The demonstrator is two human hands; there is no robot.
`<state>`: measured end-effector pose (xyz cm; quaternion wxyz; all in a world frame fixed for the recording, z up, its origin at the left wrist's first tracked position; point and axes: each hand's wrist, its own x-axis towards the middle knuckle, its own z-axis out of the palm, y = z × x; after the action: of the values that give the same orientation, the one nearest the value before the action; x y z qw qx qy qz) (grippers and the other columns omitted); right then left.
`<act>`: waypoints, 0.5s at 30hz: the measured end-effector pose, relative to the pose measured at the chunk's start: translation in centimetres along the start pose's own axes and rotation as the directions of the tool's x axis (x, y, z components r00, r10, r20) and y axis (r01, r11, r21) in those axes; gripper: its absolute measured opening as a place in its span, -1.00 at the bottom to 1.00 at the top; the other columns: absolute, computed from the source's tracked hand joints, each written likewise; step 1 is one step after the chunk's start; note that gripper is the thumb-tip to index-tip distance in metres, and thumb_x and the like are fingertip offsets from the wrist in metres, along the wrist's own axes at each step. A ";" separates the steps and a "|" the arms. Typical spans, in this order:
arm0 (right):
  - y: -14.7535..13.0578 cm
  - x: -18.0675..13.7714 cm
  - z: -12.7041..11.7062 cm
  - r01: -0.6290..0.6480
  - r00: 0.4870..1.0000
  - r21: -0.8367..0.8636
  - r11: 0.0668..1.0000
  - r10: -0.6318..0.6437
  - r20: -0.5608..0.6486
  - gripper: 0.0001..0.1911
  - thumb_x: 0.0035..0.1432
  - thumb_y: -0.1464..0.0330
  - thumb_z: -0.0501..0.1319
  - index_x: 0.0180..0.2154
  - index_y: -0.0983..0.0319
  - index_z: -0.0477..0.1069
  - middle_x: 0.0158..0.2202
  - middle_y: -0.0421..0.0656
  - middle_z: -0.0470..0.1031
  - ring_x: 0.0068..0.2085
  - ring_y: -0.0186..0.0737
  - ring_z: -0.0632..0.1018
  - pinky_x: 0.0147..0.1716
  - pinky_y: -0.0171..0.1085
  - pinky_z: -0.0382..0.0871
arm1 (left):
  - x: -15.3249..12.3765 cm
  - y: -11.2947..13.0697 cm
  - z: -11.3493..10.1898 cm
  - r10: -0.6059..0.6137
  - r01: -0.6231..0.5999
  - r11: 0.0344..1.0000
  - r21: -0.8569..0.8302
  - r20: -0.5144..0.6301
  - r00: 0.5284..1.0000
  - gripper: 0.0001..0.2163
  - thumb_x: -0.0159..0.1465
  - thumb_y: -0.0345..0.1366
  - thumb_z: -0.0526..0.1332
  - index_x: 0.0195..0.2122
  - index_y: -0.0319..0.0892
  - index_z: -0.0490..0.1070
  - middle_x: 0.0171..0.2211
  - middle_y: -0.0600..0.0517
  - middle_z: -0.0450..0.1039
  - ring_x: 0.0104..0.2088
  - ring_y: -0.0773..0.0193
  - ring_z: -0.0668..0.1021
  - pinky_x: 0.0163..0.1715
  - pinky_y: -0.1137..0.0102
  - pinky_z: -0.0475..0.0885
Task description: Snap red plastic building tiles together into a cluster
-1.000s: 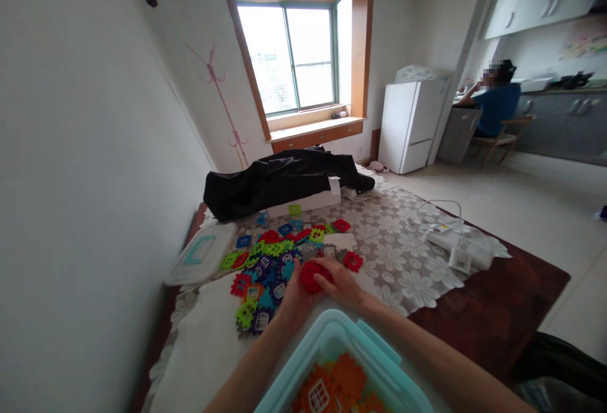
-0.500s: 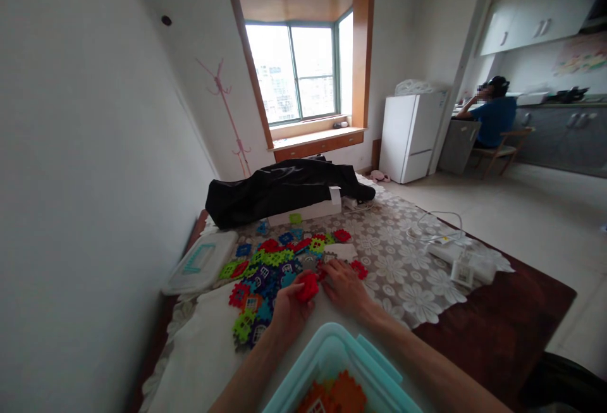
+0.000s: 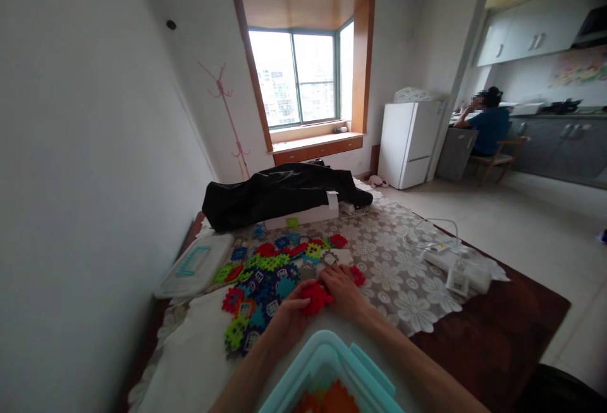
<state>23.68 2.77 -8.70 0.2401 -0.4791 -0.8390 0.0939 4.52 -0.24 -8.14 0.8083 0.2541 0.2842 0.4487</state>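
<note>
head cam, fwd-down, near table [image 3: 427, 261]

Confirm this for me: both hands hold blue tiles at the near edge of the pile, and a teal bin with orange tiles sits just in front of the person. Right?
Not quite. In the head view the tiles held between the left hand and right hand are red, not blue. The rest stands: they are at the near edge of the pile, and the teal bin with orange tiles sits just in front of the person.

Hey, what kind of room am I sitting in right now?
Most likely a small flat's living room that opens onto a kitchen: a bay window, a white fridge, kitchen cabinets, and a table with a lace cloth.
</note>
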 end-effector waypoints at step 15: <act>1.0 -0.5 0.0 0.044 0.921 0.520 0.853 0.168 -0.352 -0.73 0.23 0.16 0.36 -0.12 0.15 0.44 -0.13 -0.07 0.58 -0.11 -0.04 0.59 -0.07 -0.12 0.49 | 0.2 0.5 -0.2 -0.032 0.030 0.999 -0.018 -0.151 0.988 -0.71 0.34 -0.41 0.23 0.09 -0.25 0.47 -0.13 -0.15 0.66 -0.25 0.11 0.71 -0.31 0.32 0.63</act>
<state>24.62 2.87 -9.23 0.5168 -0.4328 -0.7025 0.2282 4.20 0.16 -7.99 0.7932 0.2085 0.3451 0.4564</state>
